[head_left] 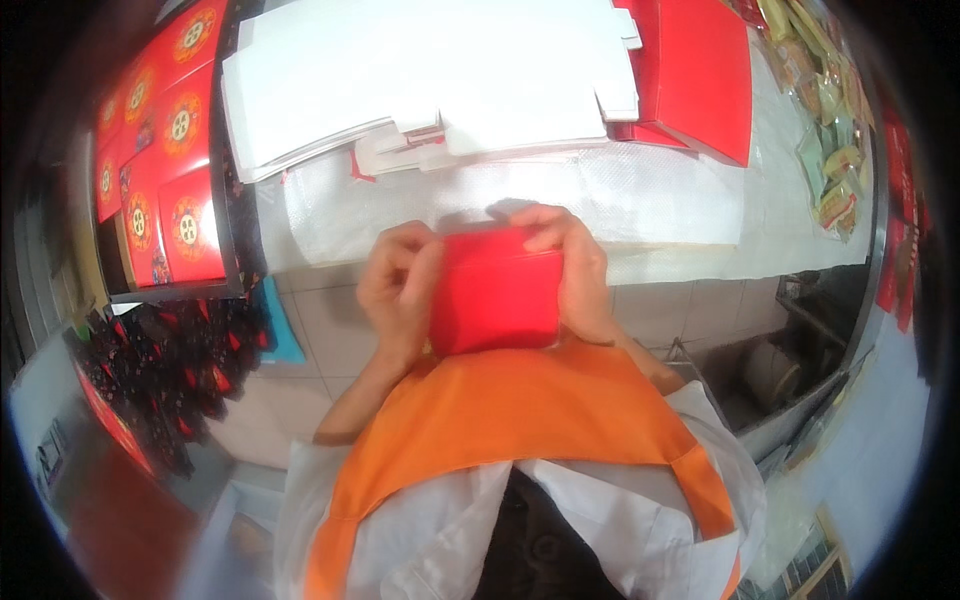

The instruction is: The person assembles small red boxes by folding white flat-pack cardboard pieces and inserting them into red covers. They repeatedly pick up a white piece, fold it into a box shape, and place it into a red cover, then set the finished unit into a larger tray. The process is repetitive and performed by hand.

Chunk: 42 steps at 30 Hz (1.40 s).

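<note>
Between my two hands, close to my orange apron, I hold a red cardboard box [500, 295] upright at the near edge of the table. My left hand [398, 275] grips its left side, with thumb and fingers pinched near the upper left corner. On the other side my right hand [575, 262] wraps the upper right corner, its fingers bent over the top edge. The box's underside and what it contains, if anything, are hidden.
Beyond my hands, a stack of white flat cardboard blanks [420, 75] covers much of the table [650, 205]. Red folded boxes [700, 80] lie right of it, small packaged items [825, 140] farther right. Red patterned boxes [185, 225] fill a tray at left.
</note>
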Motion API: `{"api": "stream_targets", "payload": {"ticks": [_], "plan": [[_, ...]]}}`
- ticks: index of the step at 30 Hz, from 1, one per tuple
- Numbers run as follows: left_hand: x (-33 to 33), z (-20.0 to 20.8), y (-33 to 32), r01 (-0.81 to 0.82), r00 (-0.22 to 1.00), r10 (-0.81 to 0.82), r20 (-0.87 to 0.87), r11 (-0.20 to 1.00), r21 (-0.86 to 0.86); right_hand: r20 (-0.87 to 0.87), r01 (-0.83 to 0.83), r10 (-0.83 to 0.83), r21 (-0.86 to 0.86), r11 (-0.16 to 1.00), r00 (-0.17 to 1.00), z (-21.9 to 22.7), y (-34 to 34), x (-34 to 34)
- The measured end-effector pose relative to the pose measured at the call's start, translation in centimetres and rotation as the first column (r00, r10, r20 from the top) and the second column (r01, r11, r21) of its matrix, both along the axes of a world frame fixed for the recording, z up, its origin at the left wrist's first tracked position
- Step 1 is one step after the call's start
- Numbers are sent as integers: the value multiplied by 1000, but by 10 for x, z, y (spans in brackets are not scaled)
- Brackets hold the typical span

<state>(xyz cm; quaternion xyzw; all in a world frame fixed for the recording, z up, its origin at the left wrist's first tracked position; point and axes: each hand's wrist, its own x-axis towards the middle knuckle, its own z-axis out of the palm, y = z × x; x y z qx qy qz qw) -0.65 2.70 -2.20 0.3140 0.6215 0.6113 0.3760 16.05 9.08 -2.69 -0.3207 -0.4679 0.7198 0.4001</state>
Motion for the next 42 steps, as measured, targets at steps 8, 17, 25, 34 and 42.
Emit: {"api": "stream_targets", "payload": {"ticks": [8,17,25,34,42], "plan": [[-18,29,16,325,806,-430,-407,896,-304,-72,-74,53,-327,942,996,6,-11,6],[-59,83,69,696,651,-724,-227,689,-200,400,-368,136,592,717,907,83,81,58],[-56,63,93,153,988,-152,19,978,-143,460,-20,-880,887,461,117,19,324,214],[-61,51,88,57,963,-11,269,985,-164,214,-280,-972,943,180,97,-37,408,269],[-57,60,96,-95,982,113,154,988,-118,149,655,-837,555,512,527,87,270,200]]}}
